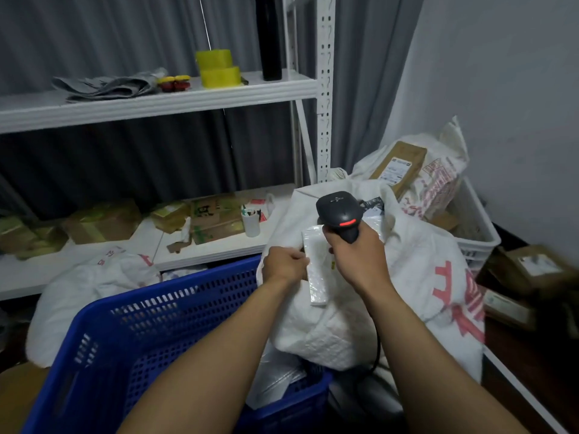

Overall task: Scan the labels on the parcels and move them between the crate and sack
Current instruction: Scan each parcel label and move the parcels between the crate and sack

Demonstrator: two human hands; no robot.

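Fingers of the left hand (283, 266) pinched a flat white parcel (315, 272); fingers of the right hand (358, 256) wrapped the scanner (340, 213) handle. The parcel was over the white sack (423, 277), right of the blue crate (141, 333).

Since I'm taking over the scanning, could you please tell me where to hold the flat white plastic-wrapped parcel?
The flat white plastic-wrapped parcel is thin, face up: pinch its long left edge from the left, as the left hand does, leaving the face clear for the black handheld scanner.
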